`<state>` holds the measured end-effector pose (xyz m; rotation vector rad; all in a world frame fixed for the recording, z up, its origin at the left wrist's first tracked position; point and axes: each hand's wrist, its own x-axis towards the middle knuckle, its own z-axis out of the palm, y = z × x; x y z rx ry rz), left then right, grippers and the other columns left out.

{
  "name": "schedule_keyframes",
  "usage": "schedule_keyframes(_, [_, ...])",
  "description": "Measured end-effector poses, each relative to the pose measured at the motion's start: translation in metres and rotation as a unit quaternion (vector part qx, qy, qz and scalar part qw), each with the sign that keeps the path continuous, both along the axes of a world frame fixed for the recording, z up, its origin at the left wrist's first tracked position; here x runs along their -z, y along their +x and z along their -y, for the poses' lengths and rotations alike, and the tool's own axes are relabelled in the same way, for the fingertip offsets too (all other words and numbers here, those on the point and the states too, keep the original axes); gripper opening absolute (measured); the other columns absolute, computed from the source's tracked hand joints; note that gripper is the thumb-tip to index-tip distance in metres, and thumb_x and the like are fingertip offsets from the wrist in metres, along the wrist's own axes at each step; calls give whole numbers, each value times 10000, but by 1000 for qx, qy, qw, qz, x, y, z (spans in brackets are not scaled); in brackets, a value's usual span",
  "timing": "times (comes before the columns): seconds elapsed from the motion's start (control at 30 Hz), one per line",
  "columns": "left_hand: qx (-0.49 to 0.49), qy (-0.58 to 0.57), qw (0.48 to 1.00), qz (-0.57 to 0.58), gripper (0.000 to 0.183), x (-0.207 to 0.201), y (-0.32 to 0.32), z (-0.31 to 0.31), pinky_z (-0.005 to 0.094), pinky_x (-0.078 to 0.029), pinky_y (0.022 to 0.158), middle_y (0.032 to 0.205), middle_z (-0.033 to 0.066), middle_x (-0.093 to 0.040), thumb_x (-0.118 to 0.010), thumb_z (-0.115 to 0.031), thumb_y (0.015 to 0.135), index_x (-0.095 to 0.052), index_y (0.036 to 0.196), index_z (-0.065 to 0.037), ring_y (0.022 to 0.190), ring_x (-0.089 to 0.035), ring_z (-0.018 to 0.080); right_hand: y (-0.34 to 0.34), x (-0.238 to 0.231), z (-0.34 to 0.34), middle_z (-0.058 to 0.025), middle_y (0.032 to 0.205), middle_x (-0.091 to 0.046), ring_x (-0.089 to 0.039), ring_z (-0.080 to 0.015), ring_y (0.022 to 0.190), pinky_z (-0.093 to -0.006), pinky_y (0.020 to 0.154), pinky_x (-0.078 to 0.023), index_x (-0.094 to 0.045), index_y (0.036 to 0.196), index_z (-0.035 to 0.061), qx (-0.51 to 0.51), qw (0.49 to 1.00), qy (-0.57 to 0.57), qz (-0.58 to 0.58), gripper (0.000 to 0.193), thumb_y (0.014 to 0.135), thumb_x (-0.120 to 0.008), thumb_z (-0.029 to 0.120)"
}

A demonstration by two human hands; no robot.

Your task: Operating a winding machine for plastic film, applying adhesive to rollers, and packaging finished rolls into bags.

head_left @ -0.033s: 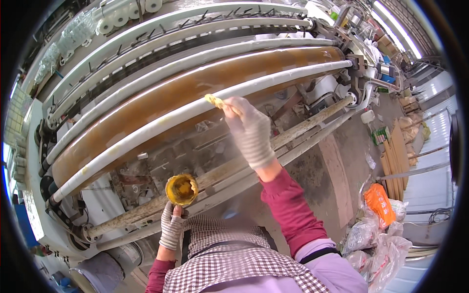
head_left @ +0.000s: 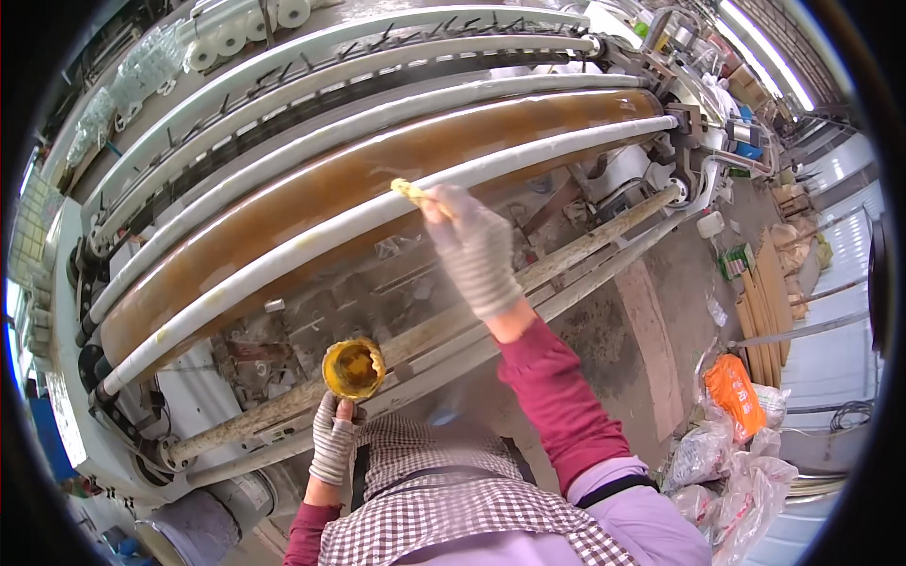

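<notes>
My right hand [head_left: 475,253], in a whitish ribbed glove, is closed round a short brush-like tool [head_left: 410,192] with yellow paste on its tip. That tip is over or against the long white roller [head_left: 269,261]; I cannot tell whether they touch. Behind it lies a wide, shiny brown roller [head_left: 311,196]. Low on the left, my gloved left hand [head_left: 333,443] grips a small round tub [head_left: 328,371]. Its open mouth tilts upward, and yellow-brown paste coats its rim and inside. Part of the right hand's grip on the tool is hidden by the fingers.
A mottled bar [head_left: 604,226] crosses the machine frame between my body and the rollers. Clear plastic bags [head_left: 703,453] and an orange bag [head_left: 734,396] lie at the right, beside long brown boards [head_left: 763,321]. A grey bucket [head_left: 203,524] stands at the lower left.
My right hand has shifted slightly to the left with the tool. The tub in my left hand has moved a touch to the right.
</notes>
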<state>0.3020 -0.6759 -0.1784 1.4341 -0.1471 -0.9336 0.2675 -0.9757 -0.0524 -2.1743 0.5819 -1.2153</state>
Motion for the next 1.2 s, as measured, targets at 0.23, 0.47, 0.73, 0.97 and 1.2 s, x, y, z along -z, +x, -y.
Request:
schedule_keyframes(0.23, [18, -15, 1000, -18, 262, -5, -36, 85, 210, -433, 631, 777, -20, -551, -554, -264, 915, -550, 1069, -52, 679, -501, 60, -57, 2, 76, -96, 822, -651, -644, -254, 702, -318, 615, -506, -582, 945, 74, -51, 997, -52, 11, 158, 797, -637, 65])
schedule_keyframes(0.47, [140, -18, 988, 58, 243, 0, -44, 179, 217, -432, 642, 770, -9, -553, -522, -252, 927, -556, 1020, -30, 676, -498, 64, -84, 3, 158, -111, 865, -663, -660, -228, 742, -311, 633, -510, -593, 932, 56, -15, 1000, 2, 24, 101, 833, -612, 62])
schedule_keyframes(0.73, [73, 0, 997, 21, 277, 5, -110, 265, 231, -463, 669, 765, -4, -566, -541, -254, 922, -548, 1088, -33, 695, -529, 74, -137, 10, 246, -101, 822, -632, -627, -276, 708, -314, 616, -506, -563, 932, 58, -102, 994, -33, 29, 154, 795, -631, 48])
schedule_keyframes(0.97, [-14, -10, 1000, 5, 338, 0, -198, 357, 246, -474, 667, 796, 7, -563, -578, -266, 904, -530, 1153, -42, 693, -537, 79, -184, 15, 338, -68, 803, -638, -635, -224, 682, -301, 613, -511, -557, 904, 85, -142, 988, -20, -50, 139, 797, -640, 54])
schedule_keyframes(1.2, [-9, 10, 999, -40, 381, -27, -233, 425, 236, -479, 674, 810, 6, -565, -573, -276, 907, -505, 1191, -30, 703, -538, 80, -237, 3, 430, -81, 828, -639, -629, -247, 715, -289, 648, -500, -564, 964, 58, -51, 999, -17, 8, 158, 818, -622, 53])
